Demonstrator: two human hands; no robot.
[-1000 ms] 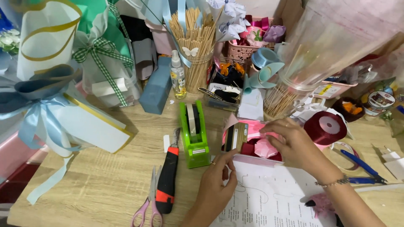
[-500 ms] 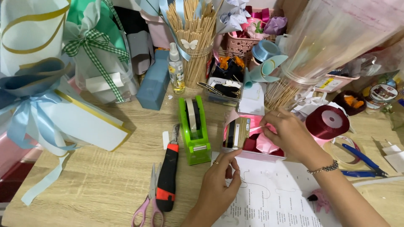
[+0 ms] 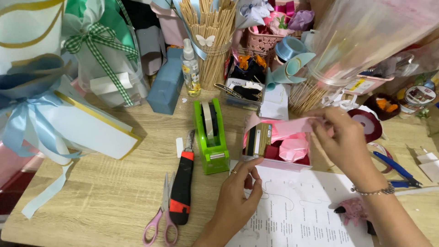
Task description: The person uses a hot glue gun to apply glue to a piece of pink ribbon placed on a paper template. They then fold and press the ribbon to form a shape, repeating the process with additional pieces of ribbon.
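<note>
the right hand (image 3: 340, 137) is raised over the far right part of the desk (image 3: 114, 201), its thumb and fingers pinched closed on the end of a pink ribbon (image 3: 286, 128). the ribbon stretches leftward from that pinch and hangs over a small clear box (image 3: 279, 146), which holds more pink ribbon and sits just beyond the far edge of a printed sheet of paper (image 3: 297, 215). the box lies between the two hands, below and left of the right one. the left hand (image 3: 240, 194) rests on the paper's left part near the desk's near edge, fingers loosely curled, the forefinger and thumb tips touching the box's near left corner; it grips nothing that can be seen. just left of the box stands a green tape dispenser (image 3: 210, 137), and left of that lie a red and black utility knife (image 3: 183, 187) and pink-handled scissors (image 3: 161, 215). blue pliers (image 3: 395, 169) lie near the right edge, beside the right wrist.
</note>
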